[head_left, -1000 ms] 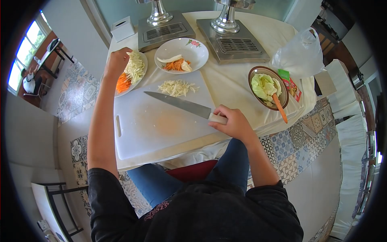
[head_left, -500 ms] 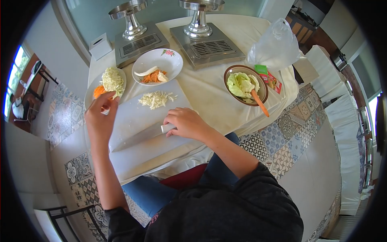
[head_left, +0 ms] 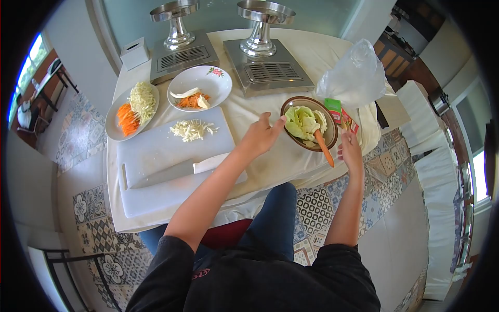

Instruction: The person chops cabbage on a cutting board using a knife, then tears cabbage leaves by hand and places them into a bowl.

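Observation:
My left hand (head_left: pixel 264 136) reaches to the left rim of a brown-rimmed bowl (head_left: pixel 300 100), thumb and fingers apart. On the other side my right hand (head_left: pixel 350 151) is beside the bowl's right edge, its fingers spread and curved. Cabbage leaves (head_left: pixel 304 120) lie in the bowl, and a carrot (head_left: pixel 325 150) sticks out over its front rim. To the left, a knife (head_left: pixel 171 172) with a white handle rests flat on the white cutting board (head_left: pixel 150 151). Behind the knife is a small heap of shredded cabbage (head_left: pixel 193 130).
A plate (head_left: pixel 112 114) holds shredded carrot and cabbage. A flowered plate (head_left: pixel 220 88) has some carrot and white pieces. Two metal stands (head_left: pixel 260 47) are at the back. Green and red packets (head_left: pixel 333 107) and a plastic bag (head_left: pixel 353 75) lie right of the bowl.
The right hand has let go of the knife, which now lies on the board, and moved right of the bowl. The left hand has crossed from the shredded vegetables to the bowl's left rim.

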A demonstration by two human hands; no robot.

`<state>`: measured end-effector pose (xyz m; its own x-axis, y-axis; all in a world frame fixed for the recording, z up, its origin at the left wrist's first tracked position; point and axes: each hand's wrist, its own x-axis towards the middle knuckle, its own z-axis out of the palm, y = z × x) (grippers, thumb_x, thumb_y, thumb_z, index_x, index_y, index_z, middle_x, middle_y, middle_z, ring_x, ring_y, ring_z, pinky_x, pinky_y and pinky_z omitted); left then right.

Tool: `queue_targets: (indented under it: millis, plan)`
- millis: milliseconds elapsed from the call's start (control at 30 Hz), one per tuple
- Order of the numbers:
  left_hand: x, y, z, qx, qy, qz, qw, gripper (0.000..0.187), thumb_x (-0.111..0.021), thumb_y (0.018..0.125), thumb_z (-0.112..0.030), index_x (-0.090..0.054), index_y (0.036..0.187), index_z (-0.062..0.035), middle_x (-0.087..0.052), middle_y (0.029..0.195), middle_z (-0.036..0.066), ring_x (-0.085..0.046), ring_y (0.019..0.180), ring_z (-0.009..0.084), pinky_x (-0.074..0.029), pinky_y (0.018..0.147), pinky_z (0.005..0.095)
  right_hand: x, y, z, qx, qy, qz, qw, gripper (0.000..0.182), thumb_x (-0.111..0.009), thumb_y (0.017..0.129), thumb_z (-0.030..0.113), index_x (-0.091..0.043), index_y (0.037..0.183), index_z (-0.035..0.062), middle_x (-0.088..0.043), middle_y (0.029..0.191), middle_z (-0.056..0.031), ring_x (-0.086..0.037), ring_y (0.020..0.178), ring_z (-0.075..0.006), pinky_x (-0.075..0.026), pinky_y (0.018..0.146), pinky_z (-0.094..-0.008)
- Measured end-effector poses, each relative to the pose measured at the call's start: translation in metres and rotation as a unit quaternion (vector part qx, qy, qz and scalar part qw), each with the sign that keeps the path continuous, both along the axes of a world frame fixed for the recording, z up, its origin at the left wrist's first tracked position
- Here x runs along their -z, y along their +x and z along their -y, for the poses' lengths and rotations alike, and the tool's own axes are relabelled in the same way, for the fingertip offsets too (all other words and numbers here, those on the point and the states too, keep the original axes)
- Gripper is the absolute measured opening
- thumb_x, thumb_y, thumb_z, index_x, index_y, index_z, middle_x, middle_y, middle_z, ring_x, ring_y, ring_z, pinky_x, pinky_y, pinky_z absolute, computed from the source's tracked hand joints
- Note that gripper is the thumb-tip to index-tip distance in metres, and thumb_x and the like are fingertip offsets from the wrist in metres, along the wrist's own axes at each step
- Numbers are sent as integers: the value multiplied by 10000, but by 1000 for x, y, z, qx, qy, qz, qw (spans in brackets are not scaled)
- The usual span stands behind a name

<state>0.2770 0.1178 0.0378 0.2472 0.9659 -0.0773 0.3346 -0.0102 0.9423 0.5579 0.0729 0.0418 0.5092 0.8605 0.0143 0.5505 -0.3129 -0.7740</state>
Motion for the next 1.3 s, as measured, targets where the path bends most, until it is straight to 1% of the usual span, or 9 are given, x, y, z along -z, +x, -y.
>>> queue_targets:
  millis: [133,233,333,467,800,900,1133,1233,1300]
  plan:
    - [14,35,-18,4,-61,137,989,866,-419,958,-614,-348,1341,159,-649,972,281,-703,723,284,-581,568,357,10,-7,-11,-43,-33,-112,992,478,-462,1008,447,-556,1209,24,-637,801,-100,-598,531,-144,-486,498,-294]
    - [19,43,-24,7,-92,148,985,861,-420,954,-621,-365,1314,159,-634,1026,284,-701,745,286,-595,577,356,33,-2,-23,-57,6,-162,985,407,-456,1018,376,-573,1164,15,-654,846,-137,-647,650,-201,-509,596,-347]
    - [20,42,-20,-26,-72,122,990,809,-404,966,-611,-394,1306,124,-634,1026,269,-699,771,282,-592,566,351,58,-10,-32,-33,112,-28,993,349,-459,1011,304,-581,1109,-8,-659,892,-200,-663,808,-320,-495,727,-409]
    - [6,12,-7,-75,-45,137,987,748,-383,983,-597,-464,1282,84,-641,1021,240,-696,782,275,-594,570,350,42,-46,-25,-30,108,-45,993,321,-472,990,266,-573,1073,-27,-637,933,-271,-610,926,-442,-461,801,-448]
    - [-2,-73,11,-168,-103,152,968,731,-369,997,-586,-448,1360,42,-645,1103,219,-712,842,278,-596,735,365,30,-131,-38,-111,13,-144,983,308,-462,991,255,-565,1050,-30,-652,801,-237,-659,707,-364,-494,663,-446]
    - [1,-83,16,-181,-99,153,967,719,-369,999,-582,-454,1352,39,-648,1106,217,-713,847,279,-594,757,367,51,-138,-50,-145,73,-104,981,309,-464,992,256,-561,1053,-31,-655,815,-237,-656,670,-353,-495,636,-436]
    - [9,-95,15,-199,-87,130,967,739,-375,976,-634,-500,1313,12,-666,980,187,-695,767,253,-584,703,342,19,-141,-40,-196,-17,-204,959,458,-498,994,351,-517,1253,-27,-646,776,-176,-665,645,-258,-516,632,-395]
    - [5,-102,16,-224,-50,48,972,581,-500,977,-528,-557,1189,10,-636,798,132,-704,716,237,-567,613,345,-20,-144,0,-191,-53,-108,974,491,-540,976,349,-471,1302,-12,-658,778,-176,-685,704,-300,-521,656,-404]
    - [-12,-90,23,-224,35,-110,968,511,-610,922,-431,-578,1170,15,-656,783,155,-705,716,262,-558,653,369,-24,-157,22,-285,-7,-3,958,510,-586,950,305,-441,1321,-14,-672,800,-196,-686,762,-346,-521,691,-414]
